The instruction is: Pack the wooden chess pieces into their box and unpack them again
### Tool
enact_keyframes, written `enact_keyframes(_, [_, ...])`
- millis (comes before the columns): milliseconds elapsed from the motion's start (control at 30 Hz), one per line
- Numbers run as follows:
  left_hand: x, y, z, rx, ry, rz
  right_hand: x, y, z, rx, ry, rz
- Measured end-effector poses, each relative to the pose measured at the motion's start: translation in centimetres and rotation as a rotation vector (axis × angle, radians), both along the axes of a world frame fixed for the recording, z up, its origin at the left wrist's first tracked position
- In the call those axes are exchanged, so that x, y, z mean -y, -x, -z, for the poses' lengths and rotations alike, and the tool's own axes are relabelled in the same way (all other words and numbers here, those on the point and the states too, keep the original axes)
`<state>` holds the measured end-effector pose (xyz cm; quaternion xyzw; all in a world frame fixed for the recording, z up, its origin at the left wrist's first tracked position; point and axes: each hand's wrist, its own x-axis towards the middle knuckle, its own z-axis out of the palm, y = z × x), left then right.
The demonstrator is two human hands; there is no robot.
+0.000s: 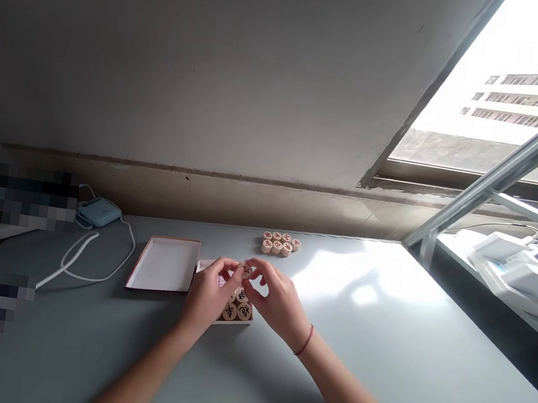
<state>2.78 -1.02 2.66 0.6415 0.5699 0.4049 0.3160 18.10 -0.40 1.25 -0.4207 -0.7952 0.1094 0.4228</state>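
Note:
My left hand and my right hand meet over a small open box of round wooden chess pieces on the grey table. Both pinch one wooden piece between their fingertips, just above the box. The box's lid, white inside with a dark rim, lies open side up to the left of the box. A cluster of several more wooden pieces sits on the table beyond my hands. A red cord circles my right wrist.
A small light-blue device with a white cable lies at the back left. White chargers and boxes rest on a ledge under the window at the right. A wall runs along the table's far edge.

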Motion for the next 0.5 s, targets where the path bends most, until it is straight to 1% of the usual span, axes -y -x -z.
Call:
enact_keyframes(100, [0.0,0.2,0.1,0.063,0.01,-0.049,-1.0,-1.1,0.1,-0.005,-0.084,0.072])
enact_keyframes(167, [-0.1,0.5,0.3,0.054,0.004,-0.07,-2.1,-2.9,0.1,0.009,-0.056,0.206])
enact_keyframes(267, [-0.1,1.0,0.5,0.03,-0.001,-0.069,-4.0,-6.2,0.7,0.112,0.122,0.505])
enact_keyframes(333, [-0.2,1.3,0.6,0.024,0.001,-0.058,-4.9,-7.9,1.2,0.233,0.263,0.623])
enact_keyframes(400, [-0.2,1.5,0.8,0.019,0.004,-0.05,-5.3,-8.8,1.7,0.342,0.367,0.648])
enact_keyframes(500, [-0.3,1.5,0.8,0.009,-0.001,-0.049,-5.3,-8.9,2.0,0.421,0.416,0.61])
